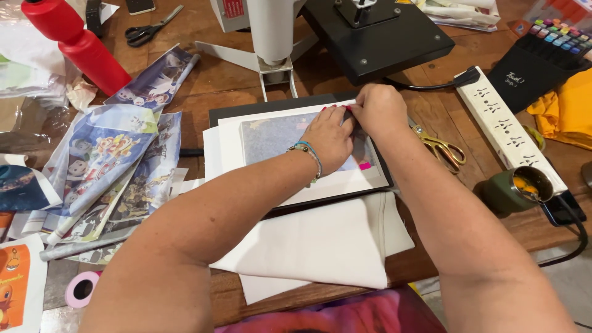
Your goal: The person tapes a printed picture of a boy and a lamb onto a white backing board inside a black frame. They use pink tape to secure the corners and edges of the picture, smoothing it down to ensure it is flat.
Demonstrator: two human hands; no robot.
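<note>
Our left hand (330, 139) lies flat, fingers spread, pinning the printed sheet (277, 137) that sits on white paper on the black pad (271, 103) under the heat press (376, 37). We judge the sheet light, limp and easily creased, best taken by its edge. Our right hand (379, 110) pinches its top right edge, perhaps at a tape strip; the fingertips are hidden.

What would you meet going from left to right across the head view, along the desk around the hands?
Pink tape roll → printed picture sheets → left hand → right hand → gold scissors → white power strip → yellow cloth.
</note>
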